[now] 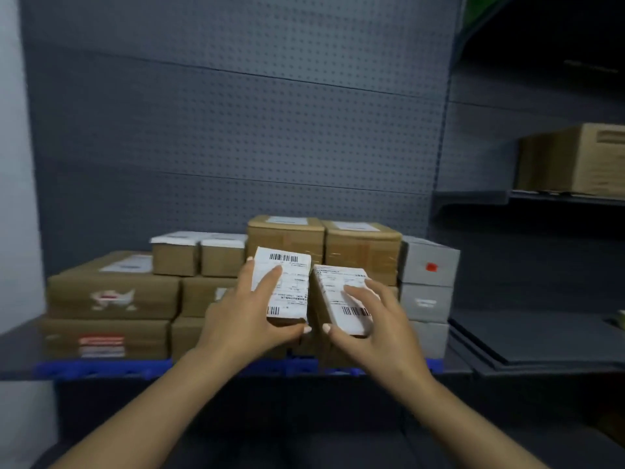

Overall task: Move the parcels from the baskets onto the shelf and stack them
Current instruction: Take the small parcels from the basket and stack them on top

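Observation:
My left hand [243,316] grips a small parcel [291,292] with a white barcode label, fingers on its top and thumb under its near end. My right hand [365,319] grips a second small labelled parcel [334,292] the same way, right beside the first. Both parcels are held just in front of the stacked parcels [287,238] on the dark shelf [20,353]. The stack holds several brown cardboard boxes in layers, with two taller taped boxes at the back. No basket is visible.
Grey boxes [429,265], one with a red sticker, stand stacked at the right end of the row. Blue strips [101,367] line the shelf's front edge. Dark flat sheets [534,343] lie on the right. A large cardboard box [571,160] sits on a higher right shelf. Pegboard wall behind.

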The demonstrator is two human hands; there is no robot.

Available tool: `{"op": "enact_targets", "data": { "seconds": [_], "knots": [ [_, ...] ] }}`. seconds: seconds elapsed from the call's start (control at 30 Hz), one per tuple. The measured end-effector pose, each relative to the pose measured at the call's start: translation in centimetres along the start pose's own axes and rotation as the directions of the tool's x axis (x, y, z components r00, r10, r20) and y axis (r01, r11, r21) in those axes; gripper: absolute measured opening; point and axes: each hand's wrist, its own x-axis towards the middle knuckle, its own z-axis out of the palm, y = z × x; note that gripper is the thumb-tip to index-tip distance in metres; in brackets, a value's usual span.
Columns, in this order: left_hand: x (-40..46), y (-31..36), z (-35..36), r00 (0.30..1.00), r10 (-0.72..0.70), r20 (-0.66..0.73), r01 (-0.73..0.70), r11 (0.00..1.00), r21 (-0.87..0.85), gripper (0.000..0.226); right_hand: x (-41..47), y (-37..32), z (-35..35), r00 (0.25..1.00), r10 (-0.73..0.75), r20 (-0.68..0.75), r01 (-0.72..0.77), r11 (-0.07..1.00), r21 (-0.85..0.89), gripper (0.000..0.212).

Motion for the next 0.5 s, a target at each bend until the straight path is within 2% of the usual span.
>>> {"op": "enact_targets", "data": {
  "seconds": [0.27, 0.5],
  "knots": [
    [-2.6, -12.7, -6.9, 0.969, -0.209, -0.135, 0.222, 0.971, 0.092, 0.1, 5.1, -10.6, 8.5, 0.965, -0.246, 0.094, 0.231, 0.962, 0.147, 0.06],
    [-2.5, -22.3, -9.1, 0.923, -0.342, -0.174, 0.362, 0.927, 0.098, 0.097, 9.2, -18.2, 16.5, 0.923, -0.336, 0.188, 0.3, 0.934, 0.195, 0.06]
  ]
}}
